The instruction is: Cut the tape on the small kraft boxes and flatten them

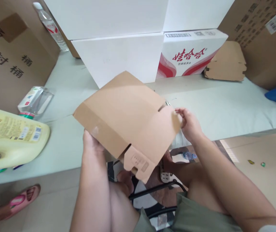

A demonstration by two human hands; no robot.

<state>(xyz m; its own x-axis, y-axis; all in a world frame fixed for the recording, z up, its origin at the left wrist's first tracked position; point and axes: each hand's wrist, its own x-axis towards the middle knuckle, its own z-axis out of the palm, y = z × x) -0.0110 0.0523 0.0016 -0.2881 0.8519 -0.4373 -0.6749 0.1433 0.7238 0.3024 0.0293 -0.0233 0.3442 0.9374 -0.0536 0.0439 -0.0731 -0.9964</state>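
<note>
A flat brown cardboard box blank (125, 122) is held in the air in front of me, above the edge of a pale low surface (225, 109). My left hand (92, 145) grips its lower left edge, thumb on top and fingers hidden under the card. My right hand (188, 124) pinches the blank's right flap with its fingers closed on the edge. A folded tab with small slots hangs down at the blank's lower end (138, 164).
White boxes (121, 58) and a red-printed carton (191, 53) stand behind. A yellow jug (12, 138) lies at left, with plastic bottles (35, 101) and brown cartons (10, 54) nearby. Another cardboard blank (227, 62) lies at right. A pink slipper (19, 199) lies on the floor.
</note>
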